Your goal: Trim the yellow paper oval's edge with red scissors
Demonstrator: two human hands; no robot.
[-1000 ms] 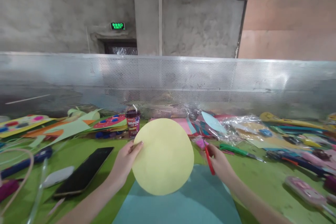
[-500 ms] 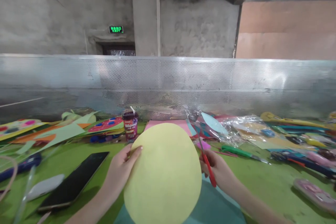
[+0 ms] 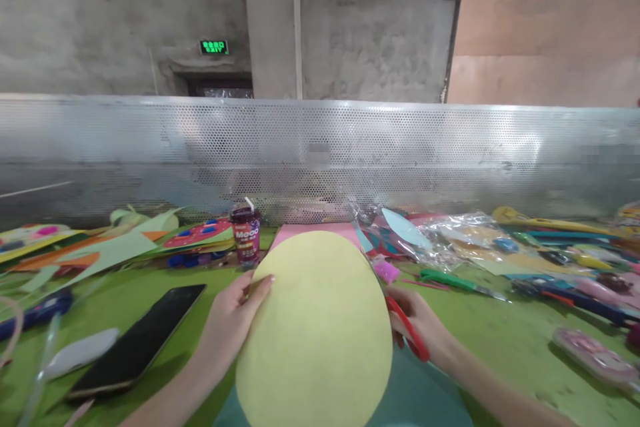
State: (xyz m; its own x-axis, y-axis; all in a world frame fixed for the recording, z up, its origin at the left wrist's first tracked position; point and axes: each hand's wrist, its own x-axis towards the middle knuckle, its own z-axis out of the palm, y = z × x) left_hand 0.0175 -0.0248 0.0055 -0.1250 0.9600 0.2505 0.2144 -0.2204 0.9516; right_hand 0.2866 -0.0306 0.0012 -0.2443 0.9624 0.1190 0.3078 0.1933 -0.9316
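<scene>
A large pale yellow paper oval (image 3: 315,327) stands tilted up in front of me. My left hand (image 3: 245,307) pinches its left edge, with the thumb on the near face. At the right edge, my right hand (image 3: 415,317) grips red-handled scissors (image 3: 411,330). Their blades run mostly hidden behind the oval's edge. Beneath the oval lies a sheet of teal paper (image 3: 420,390) on the green tabletop (image 3: 500,360).
Left of me are a black phone (image 3: 140,340) and a white mouse-shaped object (image 3: 83,352). A purple drink cup (image 3: 246,235) with a straw stands behind. Green-handled scissors (image 3: 463,282) and a pink case (image 3: 595,355) lie right. A perforated metal panel (image 3: 320,153) borders the back.
The scissors have turned and moved in against the oval's right edge, their blades now mostly behind it. My left hand keeps its hold. The whole view has shifted slightly.
</scene>
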